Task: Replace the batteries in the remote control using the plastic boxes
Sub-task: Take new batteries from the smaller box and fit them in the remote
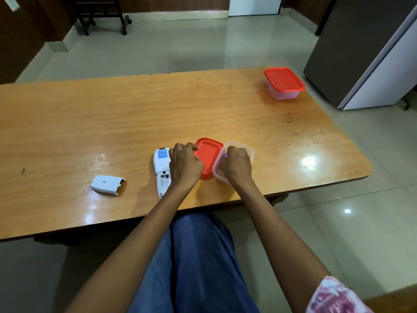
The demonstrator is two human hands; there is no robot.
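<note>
Glossy wooden bench: near its front edge lies the white remote control, compartment open. Right hand, fingers curled, dips into the clear plastic box; left hand rests closed on the red lid. Pinch batteries lightly, steady the box.

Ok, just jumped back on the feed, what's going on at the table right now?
A person is partway through a battery swap. The remote lies face down with its battery bay open, and its cover sits off to the left. The right hand is closed over the open clear box, with something small and purple pinched in it. The left hand rests by that box's red lid on the table. A second, lidded box sits at the far right corner.
</note>
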